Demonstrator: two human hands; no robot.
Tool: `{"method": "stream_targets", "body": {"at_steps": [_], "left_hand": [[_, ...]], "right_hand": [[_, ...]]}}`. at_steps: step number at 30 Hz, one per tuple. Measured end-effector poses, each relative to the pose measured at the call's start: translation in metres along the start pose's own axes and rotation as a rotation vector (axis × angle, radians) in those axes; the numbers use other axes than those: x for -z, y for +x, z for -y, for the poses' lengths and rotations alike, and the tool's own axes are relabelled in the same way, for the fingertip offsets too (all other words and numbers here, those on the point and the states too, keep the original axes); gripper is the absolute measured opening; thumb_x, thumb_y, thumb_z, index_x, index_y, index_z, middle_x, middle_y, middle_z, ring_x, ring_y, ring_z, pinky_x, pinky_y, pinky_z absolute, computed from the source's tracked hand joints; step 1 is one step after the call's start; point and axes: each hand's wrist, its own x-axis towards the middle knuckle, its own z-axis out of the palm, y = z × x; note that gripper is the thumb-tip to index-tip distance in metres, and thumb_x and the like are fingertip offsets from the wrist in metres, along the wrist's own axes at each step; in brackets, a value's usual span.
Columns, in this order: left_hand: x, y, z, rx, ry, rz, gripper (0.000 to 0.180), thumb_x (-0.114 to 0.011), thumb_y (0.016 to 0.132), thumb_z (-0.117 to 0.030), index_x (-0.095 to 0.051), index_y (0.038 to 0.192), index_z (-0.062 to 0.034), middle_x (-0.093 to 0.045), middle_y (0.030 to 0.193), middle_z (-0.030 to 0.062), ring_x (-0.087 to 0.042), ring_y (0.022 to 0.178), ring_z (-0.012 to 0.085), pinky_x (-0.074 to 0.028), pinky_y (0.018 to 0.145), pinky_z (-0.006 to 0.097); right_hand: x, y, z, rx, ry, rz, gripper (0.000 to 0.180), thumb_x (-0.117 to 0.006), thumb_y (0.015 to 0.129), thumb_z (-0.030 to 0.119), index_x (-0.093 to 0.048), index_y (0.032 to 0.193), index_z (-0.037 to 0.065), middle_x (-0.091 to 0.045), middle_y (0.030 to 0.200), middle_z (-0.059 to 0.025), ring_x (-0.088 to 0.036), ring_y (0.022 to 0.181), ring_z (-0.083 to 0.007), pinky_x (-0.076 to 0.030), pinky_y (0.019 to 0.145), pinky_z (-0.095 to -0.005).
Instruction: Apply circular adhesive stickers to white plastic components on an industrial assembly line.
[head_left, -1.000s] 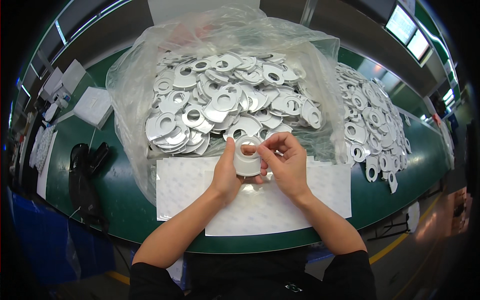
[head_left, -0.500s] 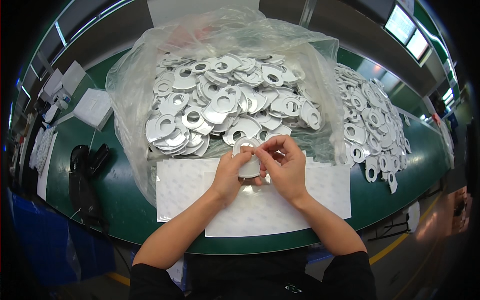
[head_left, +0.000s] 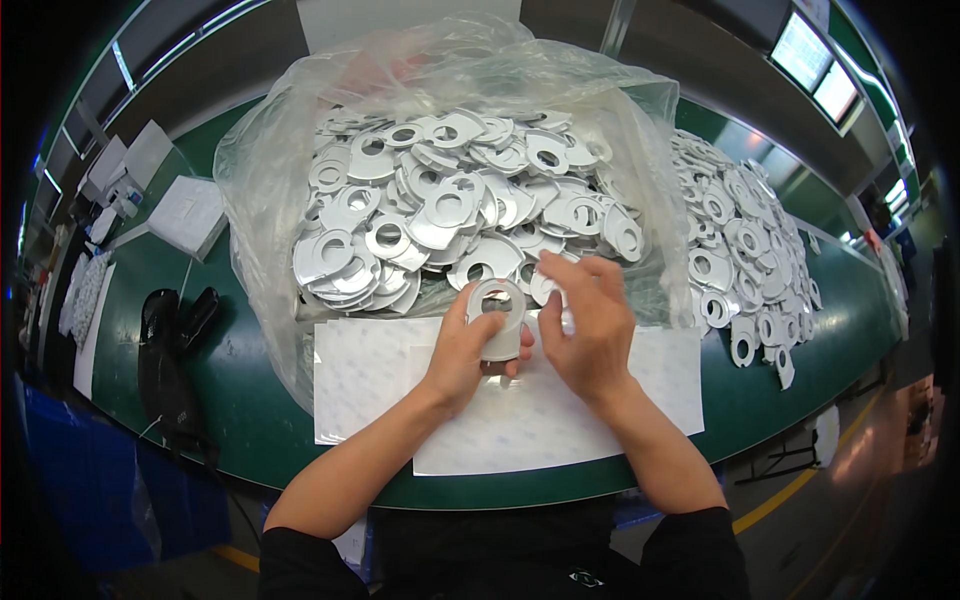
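My left hand point(head_left: 458, 352) grips a flat white plate point(head_left: 508, 343) with a large round hole at its top, thumb on its face and fingertips behind its right edge. The plate is held above white sheets, in front of a heap of similar pieces. Just to its right, apart from it, my right hand point(head_left: 592, 325) is raised with thumb and fingers spread. A small pale patch shows between those fingers; whether it is a bit of film or background I cannot make out.
A clear plastic bag point(head_left: 262, 200) lies open around the heap of white plates point(head_left: 450, 205). A second heap point(head_left: 745, 235) spreads on the green table point(head_left: 250, 420) at right. White sheets point(head_left: 540, 430) lie in front. At left are a black handheld tool point(head_left: 168, 380) and a white box point(head_left: 187, 217).
My right hand has let go of the plate's edge and moved away to the right, its fingers spreading. The left hand still holds the plate in nearly the same place.
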Motion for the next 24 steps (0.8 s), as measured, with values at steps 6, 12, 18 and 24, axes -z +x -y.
{"method": "stream_targets", "body": {"at_steps": [6,12,18,24], "left_hand": [[-0.004,-0.001,-0.002,0.014,0.055,0.131,0.040,-0.040,0.089,-0.013,-0.034,0.129,-0.0112,-0.059,0.083,0.0111,-0.058,0.065,0.0159,-0.047,0.052,0.026],[-0.004,-0.002,-0.004,0.035,0.129,0.180,0.041,-0.042,0.090,-0.014,-0.034,0.131,-0.0128,-0.058,0.082,0.0120,-0.060,0.068,0.0194,-0.047,0.050,0.029],[-0.003,-0.003,-0.004,0.021,0.216,0.226,0.042,-0.039,0.094,-0.022,-0.029,0.133,-0.0098,-0.058,0.083,0.0123,-0.058,0.067,0.0168,-0.044,0.051,0.026],[-0.003,-0.002,-0.002,0.069,0.181,0.266,0.078,-0.014,0.089,-0.069,-0.022,0.140,-0.0101,-0.058,0.087,0.0122,-0.059,0.070,0.0168,-0.045,0.051,0.025]], "right_hand": [[0.007,-0.001,-0.002,-0.785,0.665,0.351,0.019,-0.065,0.079,0.012,-0.068,0.093,-0.001,-0.064,0.075,-0.0049,-0.055,0.061,-0.0087,-0.043,0.055,-0.0239],[0.005,-0.004,-0.007,-0.800,0.720,0.361,0.018,-0.064,0.079,0.012,-0.068,0.087,-0.003,-0.062,0.067,-0.0020,-0.052,0.059,-0.0057,-0.041,0.055,-0.0206],[0.005,-0.003,-0.005,-0.799,0.647,0.365,0.016,-0.066,0.076,0.014,-0.064,0.076,-0.002,-0.061,0.063,-0.0023,-0.051,0.057,-0.0054,-0.040,0.053,-0.0214],[0.005,-0.005,0.001,-0.764,0.392,0.382,0.029,-0.071,0.071,0.026,-0.056,0.064,0.002,-0.055,0.055,-0.0033,-0.051,0.050,-0.0127,-0.038,0.046,-0.0284]]}}
